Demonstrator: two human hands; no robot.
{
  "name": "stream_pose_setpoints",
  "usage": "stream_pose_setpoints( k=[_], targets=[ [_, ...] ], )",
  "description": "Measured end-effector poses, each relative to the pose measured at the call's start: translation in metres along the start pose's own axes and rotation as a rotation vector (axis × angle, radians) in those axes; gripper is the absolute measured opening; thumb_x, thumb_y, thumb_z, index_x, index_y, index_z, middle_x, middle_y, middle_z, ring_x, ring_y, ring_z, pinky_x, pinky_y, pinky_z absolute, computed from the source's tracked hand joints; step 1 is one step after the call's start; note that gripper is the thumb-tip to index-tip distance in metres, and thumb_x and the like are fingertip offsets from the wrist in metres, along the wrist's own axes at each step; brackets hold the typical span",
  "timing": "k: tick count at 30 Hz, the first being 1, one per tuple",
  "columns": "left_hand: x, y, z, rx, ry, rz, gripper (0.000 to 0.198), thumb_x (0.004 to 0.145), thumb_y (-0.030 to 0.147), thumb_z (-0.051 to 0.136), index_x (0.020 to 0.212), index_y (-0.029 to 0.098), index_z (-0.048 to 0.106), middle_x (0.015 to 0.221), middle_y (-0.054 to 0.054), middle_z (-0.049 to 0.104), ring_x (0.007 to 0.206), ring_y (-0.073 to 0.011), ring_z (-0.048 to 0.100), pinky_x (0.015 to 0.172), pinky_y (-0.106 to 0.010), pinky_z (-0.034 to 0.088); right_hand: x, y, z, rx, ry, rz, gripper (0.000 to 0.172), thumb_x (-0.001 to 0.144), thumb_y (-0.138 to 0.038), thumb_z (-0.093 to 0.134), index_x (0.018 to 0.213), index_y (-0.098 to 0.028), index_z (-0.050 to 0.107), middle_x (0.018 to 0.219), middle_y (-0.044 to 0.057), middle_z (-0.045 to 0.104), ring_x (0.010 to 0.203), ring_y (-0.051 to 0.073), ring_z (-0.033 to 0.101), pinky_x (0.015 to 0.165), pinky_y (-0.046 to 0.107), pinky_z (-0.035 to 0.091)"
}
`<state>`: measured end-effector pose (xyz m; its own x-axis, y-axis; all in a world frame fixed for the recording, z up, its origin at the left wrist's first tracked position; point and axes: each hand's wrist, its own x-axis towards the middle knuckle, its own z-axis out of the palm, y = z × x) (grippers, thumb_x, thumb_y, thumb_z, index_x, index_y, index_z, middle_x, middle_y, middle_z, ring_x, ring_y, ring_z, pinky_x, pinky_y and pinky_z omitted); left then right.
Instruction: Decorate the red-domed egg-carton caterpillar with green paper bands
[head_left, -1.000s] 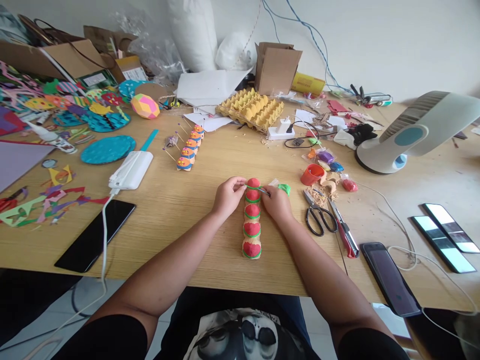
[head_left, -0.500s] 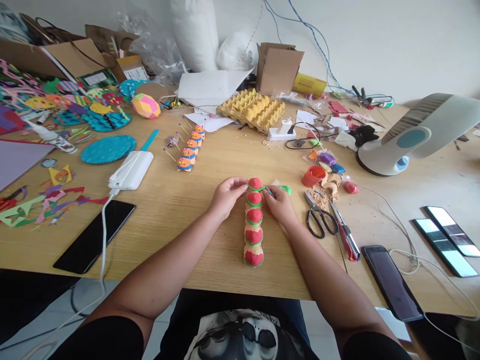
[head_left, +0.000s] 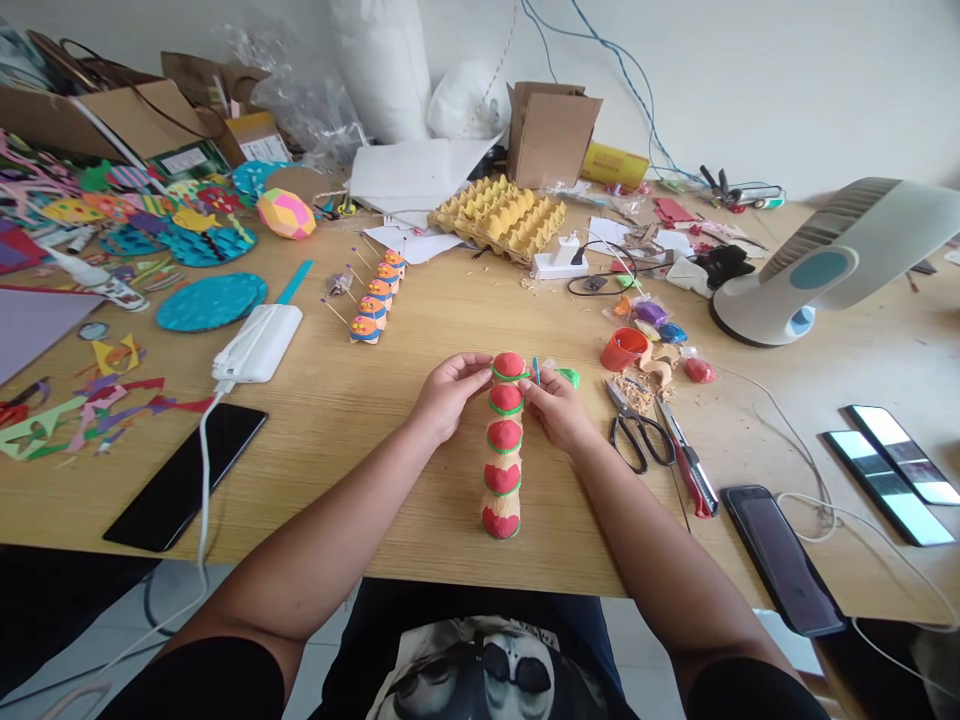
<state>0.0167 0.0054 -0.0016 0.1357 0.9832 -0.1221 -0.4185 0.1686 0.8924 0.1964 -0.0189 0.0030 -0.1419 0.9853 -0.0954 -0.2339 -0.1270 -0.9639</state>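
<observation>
An egg-carton strip lies lengthwise on the table in front of me, its several domes coated in red clay with thin green clay edging. At its far end, my left hand pinches the left side of the last dome between thumb and fingers. Opposite it, my right hand is closed on a thin blue modelling tool, which points upward, while the fingertips touch the dome's right side near the green edging. A lump of green clay shows just behind the right hand.
Scissors, a utility knife and a red cup lie to the right. A finished orange-and-blue carton caterpillar stands ahead left, near a white power bank. Further back are yellow egg trays and a fan.
The blue tool has swung from slanting across the dome's edge to nearly upright in my right hand. The strip's near end has shifted slightly left. My left hand keeps its hold.
</observation>
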Motion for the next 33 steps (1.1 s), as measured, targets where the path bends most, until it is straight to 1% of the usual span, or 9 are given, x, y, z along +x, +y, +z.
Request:
stream_pose_setpoints(
  k=[5,9,12,16,19,24,28,30,33],
  targets=[
    [-0.003,0.006,0.000,-0.076,-0.048,-0.059,0.040,0.067,0.025,0.086,0.102,0.019,0.068,0.103,-0.003,0.075,0.095,-0.0161,0.070,0.094,-0.033,0.053,-0.001,0.000,0.001,0.075,-0.022,-0.036,0.032,0.073,-0.048,0.084,0.086,-0.025,0.067,0.077,-0.003,0.065,0.071,0.015,0.058,0.072,0.029,0.050],
    [-0.006,0.007,0.001,-0.159,-0.106,-0.118,0.041,0.070,0.025,0.085,0.106,0.021,0.067,0.101,-0.002,0.075,0.091,-0.0137,0.070,0.088,-0.029,0.054,-0.001,0.001,-0.002,0.061,-0.012,-0.033,0.037,0.071,-0.051,0.085,0.092,-0.025,0.068,0.081,-0.002,0.068,0.077,0.017,0.062,0.074,0.030,0.051],
    [-0.009,0.006,0.003,-0.150,-0.125,-0.157,0.040,0.073,0.027,0.085,0.107,0.020,0.067,0.102,-0.003,0.075,0.088,-0.0131,0.070,0.083,-0.027,0.054,0.000,0.002,-0.004,0.043,0.005,-0.024,0.041,0.068,-0.054,0.086,0.091,-0.025,0.068,0.082,-0.001,0.068,0.079,0.018,0.063,0.074,0.030,0.051],
    [-0.010,0.005,0.004,-0.148,-0.136,-0.197,0.043,0.069,0.028,0.089,0.106,0.018,0.068,0.099,-0.003,0.076,0.084,-0.0131,0.071,0.081,-0.027,0.055,-0.001,0.002,-0.003,0.059,0.006,-0.024,0.041,0.066,-0.052,0.088,0.090,-0.024,0.068,0.080,-0.001,0.068,0.076,0.017,0.061,0.074,0.031,0.051],
    [-0.009,0.003,0.004,-0.146,-0.128,-0.204,0.043,0.068,0.027,0.090,0.104,0.018,0.069,0.096,-0.003,0.077,0.084,-0.0139,0.071,0.082,-0.028,0.055,-0.001,0.001,-0.002,0.063,-0.008,-0.028,0.041,0.066,-0.051,0.089,0.089,-0.025,0.068,0.079,-0.002,0.067,0.074,0.016,0.060,0.073,0.031,0.050],
    [-0.010,0.001,0.004,-0.121,-0.154,-0.239,0.038,0.069,0.029,0.090,0.102,0.018,0.075,0.097,-0.003,0.078,0.085,-0.0146,0.071,0.083,-0.029,0.055,-0.001,0.000,-0.004,0.025,-0.004,-0.038,0.044,0.063,-0.055,0.089,0.085,-0.023,0.066,0.075,-0.003,0.063,0.067,0.014,0.054,0.065,0.028,0.045],
    [-0.011,0.003,0.005,-0.130,-0.176,-0.243,0.035,0.068,0.029,0.090,0.100,0.019,0.078,0.095,-0.003,0.078,0.083,-0.0140,0.071,0.080,-0.026,0.055,0.000,0.001,-0.006,0.026,-0.009,-0.042,0.043,0.066,-0.055,0.087,0.083,-0.022,0.066,0.067,-0.005,0.053,0.060,0.011,0.043,0.059,0.026,0.037],
    [-0.012,0.004,0.004,-0.132,-0.201,-0.244,0.034,0.071,0.031,0.089,0.101,0.019,0.078,0.097,-0.004,0.078,0.084,-0.0144,0.071,0.079,-0.026,0.055,0.000,0.001,-0.007,0.042,-0.012,-0.047,0.042,0.066,-0.054,0.087,0.081,-0.022,0.065,0.065,-0.006,0.050,0.059,0.010,0.040,0.057,0.025,0.035],
    [-0.012,0.005,0.004,-0.125,-0.215,-0.248,0.034,0.075,0.037,0.086,0.102,0.018,0.078,0.099,-0.005,0.078,0.085,-0.0155,0.071,0.078,-0.026,0.055,0.000,0.001,-0.007,0.041,-0.016,-0.044,0.043,0.065,-0.055,0.087,0.078,-0.022,0.064,0.065,-0.006,0.049,0.059,0.010,0.039,0.058,0.026,0.034]
  ],
)
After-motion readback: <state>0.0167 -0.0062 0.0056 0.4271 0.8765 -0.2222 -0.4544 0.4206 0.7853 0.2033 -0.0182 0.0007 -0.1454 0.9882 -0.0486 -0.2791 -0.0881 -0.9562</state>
